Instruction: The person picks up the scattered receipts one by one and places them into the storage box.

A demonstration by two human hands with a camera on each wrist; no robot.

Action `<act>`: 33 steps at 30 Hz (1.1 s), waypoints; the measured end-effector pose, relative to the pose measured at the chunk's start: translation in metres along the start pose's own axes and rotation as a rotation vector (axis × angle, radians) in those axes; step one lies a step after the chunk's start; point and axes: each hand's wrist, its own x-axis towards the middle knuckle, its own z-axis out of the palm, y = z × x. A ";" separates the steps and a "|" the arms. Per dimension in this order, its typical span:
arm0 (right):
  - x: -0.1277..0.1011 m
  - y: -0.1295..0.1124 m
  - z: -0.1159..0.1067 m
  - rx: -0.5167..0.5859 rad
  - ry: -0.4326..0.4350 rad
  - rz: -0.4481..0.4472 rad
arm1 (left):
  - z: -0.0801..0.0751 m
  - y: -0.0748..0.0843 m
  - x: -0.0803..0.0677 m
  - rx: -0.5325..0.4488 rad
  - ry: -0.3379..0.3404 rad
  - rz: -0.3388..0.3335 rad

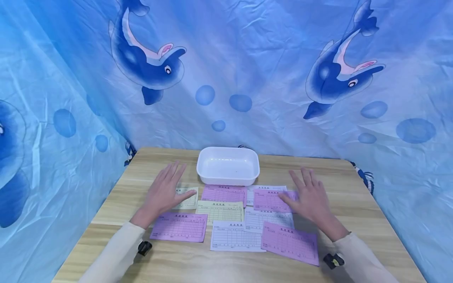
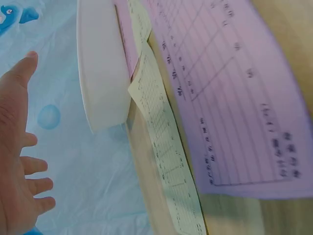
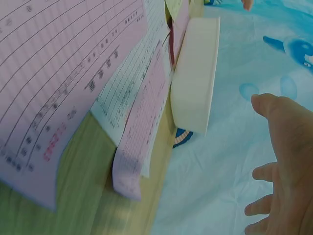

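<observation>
Several printed paper forms lie spread on the wooden table, some overlapping. My left hand (image 1: 163,194), fingers spread, is over the left side, nearest a pale yellow form (image 1: 189,198) and a pink form (image 1: 179,227). On the other side my right hand (image 1: 311,196) has its fingers spread too, its thumb overlapping a pink form (image 1: 270,200) in the head view. Neither hand holds anything. Between them lie another yellow form (image 1: 219,211), a white form (image 1: 233,237) and a pink form (image 1: 224,194). A further pink form (image 1: 291,242) sits at the front right.
A white plastic tub (image 1: 228,182) stands at the back middle of the table (image 1: 170,263), just behind the forms. Blue curtains (image 1: 269,129) with dolphin prints hang behind and at the sides of the table.
</observation>
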 end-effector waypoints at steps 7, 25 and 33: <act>-0.004 0.017 -0.004 0.041 0.011 0.026 | 0.007 -0.001 0.023 -0.099 0.017 0.036; -0.007 0.049 0.011 0.293 0.137 0.083 | 0.051 -0.004 0.064 -0.626 0.039 -0.161; -0.004 0.061 0.019 0.457 0.088 0.152 | 0.063 -0.004 0.069 -0.799 0.013 -0.223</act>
